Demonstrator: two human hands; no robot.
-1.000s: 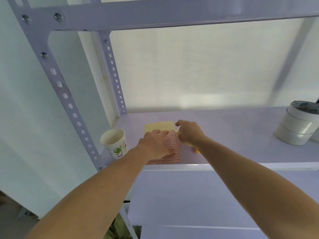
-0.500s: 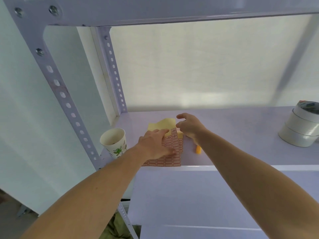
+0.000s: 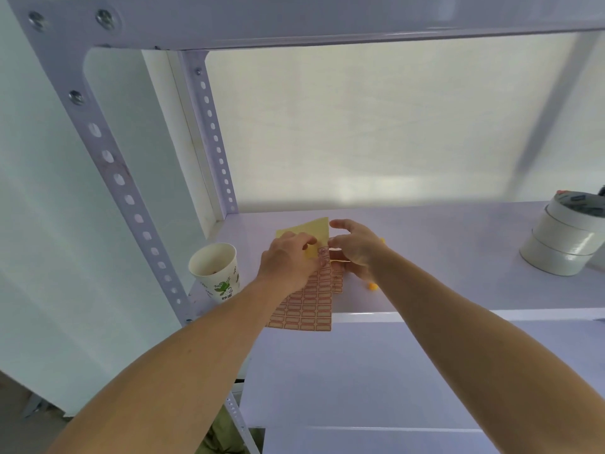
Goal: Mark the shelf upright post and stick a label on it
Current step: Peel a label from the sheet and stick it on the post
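Note:
A sheet of small red-bordered labels lies on the white shelf board, its near end overhanging the front edge. My left hand presses down on the sheet's upper part. My right hand pinches the sheet's top right corner, and the yellow backing there is lifted and folded up. The front upright post, white with a row of holes, slants up at the left. A small orange-yellow object lies on the board, mostly hidden under my right wrist.
A paper cup with a green print stands at the shelf's front left corner, beside the post. Stacked rolls of white tape sit at the right. A rear post rises at the back left. The upper shelf beam runs overhead.
The label sheet has slid toward me, over the shelf's front edge. Its top corner has been lifted and folded up more. My right hand has shifted onto that corner.

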